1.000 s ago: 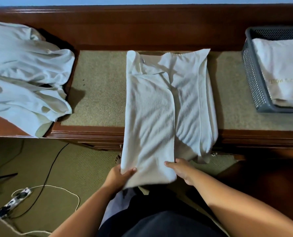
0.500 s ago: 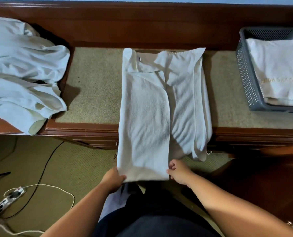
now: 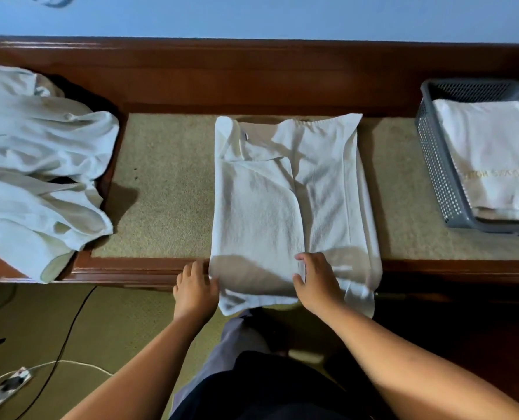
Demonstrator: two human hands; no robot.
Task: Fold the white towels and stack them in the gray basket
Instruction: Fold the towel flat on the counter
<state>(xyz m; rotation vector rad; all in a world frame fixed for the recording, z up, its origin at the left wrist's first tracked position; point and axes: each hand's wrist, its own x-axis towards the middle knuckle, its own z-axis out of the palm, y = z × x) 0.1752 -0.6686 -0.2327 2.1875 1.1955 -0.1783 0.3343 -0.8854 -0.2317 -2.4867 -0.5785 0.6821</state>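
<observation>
While towel (image 3: 282, 207) lies half-folded on table (image 3: 167, 192), right hand (image 3: 317, 283) pinches its flap; left hand (image 3: 195, 287), fingers straight, touches its edge.

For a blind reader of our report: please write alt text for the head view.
A partly folded towel lies on a bench; the left hand touches its near left edge, the right hand pinches its middle flap. A pile of towels lies at left, a gray basket holding a folded stack at right.
</observation>
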